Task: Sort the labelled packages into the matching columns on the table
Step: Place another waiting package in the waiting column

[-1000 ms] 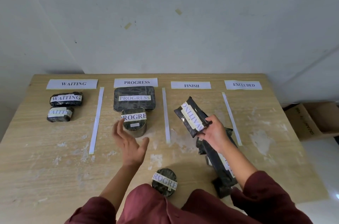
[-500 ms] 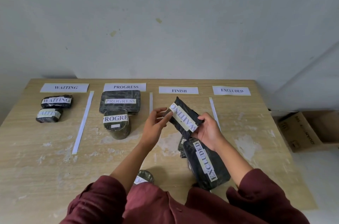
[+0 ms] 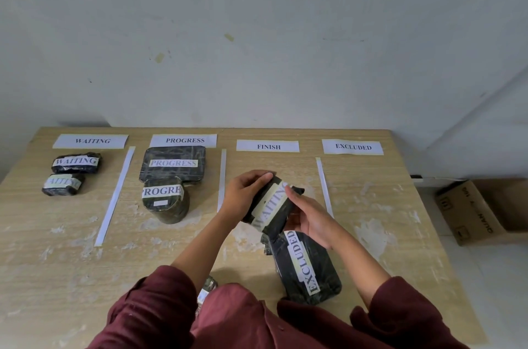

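A dark wrapped package labelled WAITING (image 3: 271,204) is held above the FINISH column between both hands. My left hand (image 3: 243,194) grips its far left end; my right hand (image 3: 310,218) holds its right side. Below it an EXCLUDED package (image 3: 307,265) lies on the table over another dark package whose label is hidden. Two WAITING packages (image 3: 76,163) (image 3: 63,184) lie in the WAITING column. A flat PROGRESS package (image 3: 173,163) and a round one (image 3: 165,198) sit in the PROGRESS column. Another round package (image 3: 207,288) peeks out by my left sleeve.
Paper headers read WAITING (image 3: 91,141), PROGRESS (image 3: 184,140), FINISH (image 3: 268,146) and EXCLUDED (image 3: 353,147). White paper strips (image 3: 114,197) divide the columns. A cardboard box (image 3: 483,210) stands on the floor at the right. The wall runs along the table's far edge.
My left hand has come over from the table's middle and taken the WAITING package's far end. The package has turned more upright between both hands.
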`<state>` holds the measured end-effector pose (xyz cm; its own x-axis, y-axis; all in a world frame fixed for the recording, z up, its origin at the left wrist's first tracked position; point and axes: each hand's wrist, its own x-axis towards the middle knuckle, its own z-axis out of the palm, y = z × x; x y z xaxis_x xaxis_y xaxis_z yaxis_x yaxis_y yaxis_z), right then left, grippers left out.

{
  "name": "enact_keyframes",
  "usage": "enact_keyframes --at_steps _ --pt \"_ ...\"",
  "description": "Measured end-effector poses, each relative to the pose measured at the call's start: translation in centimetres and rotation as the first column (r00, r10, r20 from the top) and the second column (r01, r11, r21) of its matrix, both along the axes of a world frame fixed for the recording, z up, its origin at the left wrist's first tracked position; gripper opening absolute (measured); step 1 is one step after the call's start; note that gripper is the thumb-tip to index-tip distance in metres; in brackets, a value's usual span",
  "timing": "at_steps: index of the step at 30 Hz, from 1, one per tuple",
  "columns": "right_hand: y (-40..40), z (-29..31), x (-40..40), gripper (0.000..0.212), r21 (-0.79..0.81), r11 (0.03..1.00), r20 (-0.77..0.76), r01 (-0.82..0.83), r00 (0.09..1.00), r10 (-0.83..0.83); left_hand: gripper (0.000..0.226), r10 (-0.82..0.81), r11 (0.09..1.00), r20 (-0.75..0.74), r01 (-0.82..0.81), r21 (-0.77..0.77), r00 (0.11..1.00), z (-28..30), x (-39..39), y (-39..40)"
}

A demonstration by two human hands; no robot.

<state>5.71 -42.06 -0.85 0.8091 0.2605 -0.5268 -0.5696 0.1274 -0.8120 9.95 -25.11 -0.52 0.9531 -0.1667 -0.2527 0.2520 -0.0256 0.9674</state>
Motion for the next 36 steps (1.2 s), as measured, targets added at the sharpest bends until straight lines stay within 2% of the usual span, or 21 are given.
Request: enact_keyframes --at_steps 3,6,9,11,15,20,22,26,28,30,33,36 --pt "0.0 -0.4 0.5 0.046 0.048 0.992 0.015 0.119 0.993 -0.120 0.030 0.020 1.000 -0.046 -0.021 -0.014 0.999 0.0 0.3 0.0" --pt "0.4 -0.5 1.1 0.039 0.195 0.923 -0.029 0.332 0.943 -0.332 0.036 0.039 0.999 -0.082 -0.041 -0.025 0.996 -0.5 0.4 0.9" --pt "2.1 -0.2 1.6 0.029 0.189 0.925 0.006 0.331 0.941 -0.338 0.043 0.126 0.988 -0.124 -0.136 -0.076 0.984 -0.6 -0.2 2.6" --pt "4.1 0.2 2.0 0.022 0.150 0.945 0.028 0.290 0.954 -0.297 0.039 0.193 0.973 -0.122 -0.207 -0.107 0.974 -0.3 -0.6 4.3" --pt "10.0 1.0 2.5 0.040 0.105 0.983 0.090 0.153 0.983 -0.162 0.033 0.335 0.906 -0.137 -0.358 -0.226 0.932 0.2 -1.9 10.0" --pt "20.3 1.5 2.3 0.045 0.070 0.994 0.128 -0.085 0.989 0.075 0.023 0.521 0.770 -0.195 -0.557 -0.312 0.831 -0.1 -5.2 20.2" --pt "24.6 0.9 1.9 0.039 -0.005 0.978 0.129 -0.207 0.970 0.206 0.018 0.631 0.664 -0.252 -0.679 -0.313 0.734 -0.6 -6.5 24.6" --pt "31.8 -1.1 1.2 0.030 -0.169 0.902 0.089 -0.397 0.905 0.415 0.020 0.841 0.412 -0.309 -0.896 -0.167 0.444 -3.1 -8.0 33.0" --pt "34.6 -2.3 1.1 0.028 -0.252 0.853 0.049 -0.457 0.874 0.483 0.020 0.879 0.342 -0.321 -0.935 -0.090 0.352 -4.6 -7.8 36.3" --pt "36.8 -3.5 1.0 0.027 -0.322 0.801 -0.007 -0.505 0.847 0.531 0.025 0.888 0.327 -0.334 -0.945 -0.022 0.315 -6.2 -7.1 38.9" --pt "38.8 -5.8 1.1 0.026 -0.447 0.715 -0.060 -0.538 0.815 0.576 0.028 0.881 0.347 -0.358 -0.937 0.045 0.309 -8.5 -5.3 41.7" --pt "39.3 -7.8 1.1 0.035 -0.701 0.546 0.004 -0.459 0.763 0.646 0.024 0.880 0.392 -0.348 -0.908 0.146 0.323 -10.5 -3.6 43.4"
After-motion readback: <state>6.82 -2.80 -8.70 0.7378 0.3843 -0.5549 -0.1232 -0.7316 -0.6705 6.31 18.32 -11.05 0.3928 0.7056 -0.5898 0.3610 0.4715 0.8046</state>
